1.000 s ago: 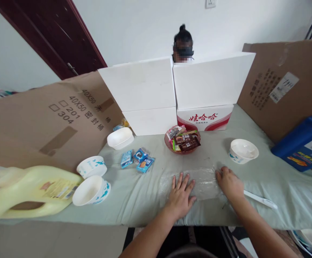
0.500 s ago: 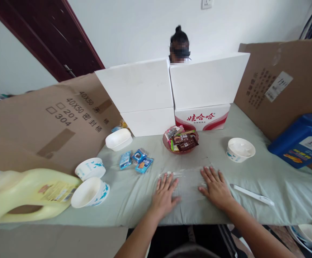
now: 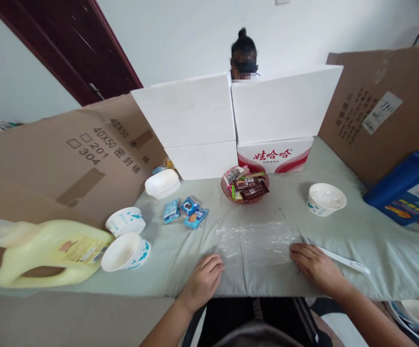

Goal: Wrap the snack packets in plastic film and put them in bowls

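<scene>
A clear, wrinkled plastic bag or sheet (image 3: 255,241) lies flat on the green cloth in front of me. My left hand (image 3: 205,278) rests beside its lower left corner, fingers curled together with their tips hidden. At the right edge of the plastic is my right hand (image 3: 318,267). Its fingers are bent and close together, and I cannot make out what is under them. A slim white tool, like a utility knife (image 3: 350,262), lies partly behind the right hand. Beyond the plastic stands a reddish bowl (image 3: 227,193) holding several wrapped snacks (image 3: 251,185).
Blue snack packets (image 3: 195,218), paper bowls (image 3: 125,221) and a white oval tub (image 3: 162,184) are on the left, by a yellow jug (image 3: 50,246). A paper bowl (image 3: 327,199) and blue bottle (image 3: 408,188) stand right. White boxes (image 3: 198,115) block the back; a person (image 3: 243,53) is behind.
Both hands have slid outward and back off the plastic's middle. Their spread, flat fingers have drawn together and curled. The plastic is now uncovered, and the view has shifted slightly.
</scene>
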{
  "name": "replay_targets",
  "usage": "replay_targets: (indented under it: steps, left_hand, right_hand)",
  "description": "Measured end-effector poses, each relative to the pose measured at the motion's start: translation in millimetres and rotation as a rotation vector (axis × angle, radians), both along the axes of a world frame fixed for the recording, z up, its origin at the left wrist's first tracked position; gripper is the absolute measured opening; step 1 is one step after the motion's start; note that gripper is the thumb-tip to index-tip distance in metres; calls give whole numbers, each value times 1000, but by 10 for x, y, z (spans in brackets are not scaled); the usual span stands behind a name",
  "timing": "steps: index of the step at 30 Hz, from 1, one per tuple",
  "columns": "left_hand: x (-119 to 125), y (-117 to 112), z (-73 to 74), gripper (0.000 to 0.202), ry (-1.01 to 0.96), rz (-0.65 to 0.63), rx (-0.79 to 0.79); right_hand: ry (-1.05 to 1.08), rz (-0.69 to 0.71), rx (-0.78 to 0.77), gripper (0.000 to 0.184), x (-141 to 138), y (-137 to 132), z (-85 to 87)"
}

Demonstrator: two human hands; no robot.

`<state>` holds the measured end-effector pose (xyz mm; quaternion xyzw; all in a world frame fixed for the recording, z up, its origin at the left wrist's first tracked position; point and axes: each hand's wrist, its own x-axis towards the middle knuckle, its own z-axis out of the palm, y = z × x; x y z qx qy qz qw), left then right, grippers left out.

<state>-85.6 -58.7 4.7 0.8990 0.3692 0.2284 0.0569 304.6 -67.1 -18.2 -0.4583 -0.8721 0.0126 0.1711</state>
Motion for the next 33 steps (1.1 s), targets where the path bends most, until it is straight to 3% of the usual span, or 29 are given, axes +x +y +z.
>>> replay_targets:
  steps: [5,11,16,21,25,33]
  left_hand:
    - [-9,79,19,21,-76,-2,-56]
    - [-51,-7,50,19,-133,5,-122]
    - [-33,55,32,18,-234,246,-263]
    - [124,353,-102,19,-145,510,-218]
    - [234,494,-239,19,13,630,-137]
    - [292,494,-329,20,164,717,-66]
  right_hand:
    - [29,15,-16,25,-13,-4,59]
    - [32,7,-18,20,-78,-159,129]
    - [215,-21,-123,20,-155,-184,208]
    - [304,-290,-274,27,-327,107,175]
    - [25,-573,-239,29,-497,320,68]
    - [-90,-695,-220,26,-597,391,-11]
